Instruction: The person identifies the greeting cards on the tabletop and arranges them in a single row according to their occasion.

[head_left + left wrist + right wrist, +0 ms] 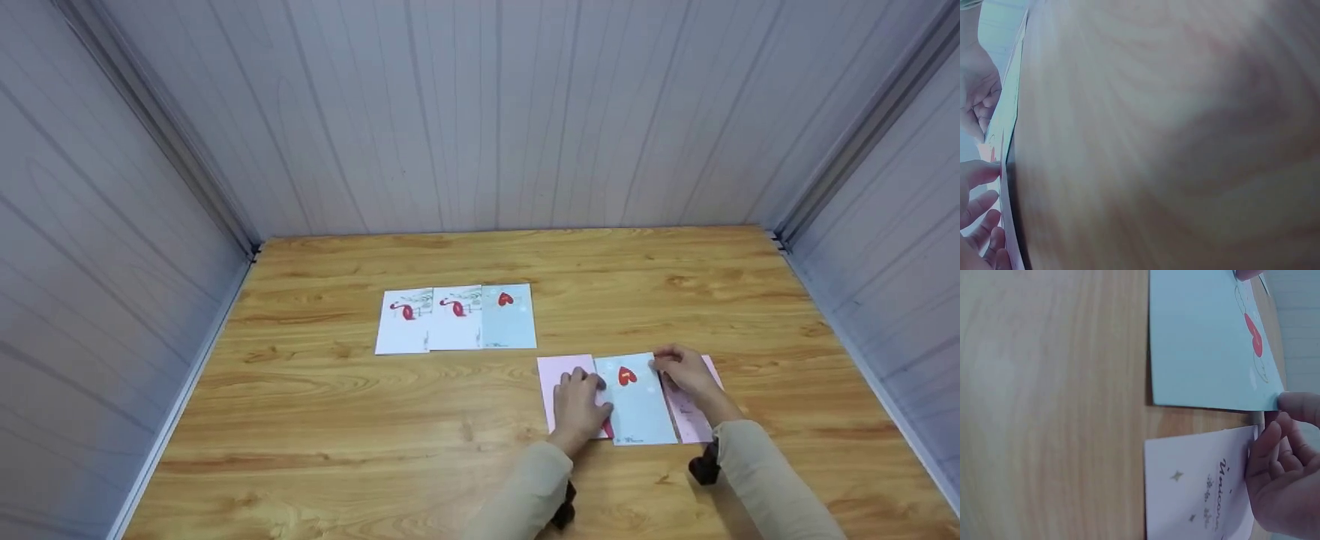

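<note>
Pale panelled walls close in a wooden desk (337, 420) where a light blue heart card (636, 401) lies near the front, overlapping two pink cards (559, 375). Its left edge sits under the left hand's (579, 405) fingertips, while the right hand (684, 375) pinches its far right corner. Lifting that corner could drag the pink cards askew, or slide the blue one off line.

Table (375, 420) under both hands: wood-grain top, smooth, slight sheen. Pale blue heart card (637, 401) between the hands: thin matt paper. Pink card (1196, 489) at right hand (686, 375): matt paper, printed lettering. Sleeves: soft beige cloth. Walls beyond the hands: grey panelling, smooth.
</note>
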Tool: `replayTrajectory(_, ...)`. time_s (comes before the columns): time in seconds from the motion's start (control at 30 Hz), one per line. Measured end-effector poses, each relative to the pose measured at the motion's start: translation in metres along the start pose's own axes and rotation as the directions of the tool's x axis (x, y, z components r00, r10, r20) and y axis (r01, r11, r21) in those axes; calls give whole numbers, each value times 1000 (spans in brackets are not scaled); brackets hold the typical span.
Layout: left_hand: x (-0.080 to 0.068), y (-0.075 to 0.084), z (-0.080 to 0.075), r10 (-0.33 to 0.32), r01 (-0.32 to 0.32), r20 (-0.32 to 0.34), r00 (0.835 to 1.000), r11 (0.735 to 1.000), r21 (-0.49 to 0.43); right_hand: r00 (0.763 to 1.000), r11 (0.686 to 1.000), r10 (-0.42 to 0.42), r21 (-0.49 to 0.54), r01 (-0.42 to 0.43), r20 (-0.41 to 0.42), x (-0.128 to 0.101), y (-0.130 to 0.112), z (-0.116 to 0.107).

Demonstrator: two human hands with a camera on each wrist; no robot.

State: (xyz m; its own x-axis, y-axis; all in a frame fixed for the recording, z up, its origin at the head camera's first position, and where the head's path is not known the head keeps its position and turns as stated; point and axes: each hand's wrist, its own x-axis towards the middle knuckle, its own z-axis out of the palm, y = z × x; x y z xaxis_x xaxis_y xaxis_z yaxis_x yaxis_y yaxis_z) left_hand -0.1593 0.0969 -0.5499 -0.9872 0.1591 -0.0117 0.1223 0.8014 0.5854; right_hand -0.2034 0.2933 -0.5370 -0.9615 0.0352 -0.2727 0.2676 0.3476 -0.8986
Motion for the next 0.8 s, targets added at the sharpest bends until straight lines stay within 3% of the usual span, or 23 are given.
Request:
replayTrajectory(0.33, 2, -3, -4, -80, 70, -40, 996, 973, -221, 999, 997, 11, 73, -13, 30, 0, 1, -3)
replayTrajectory(0.8, 3, -1, -6, -87, 81, -17, 996, 968, -236, 1000, 971, 4, 237, -9, 22, 4, 5, -11)
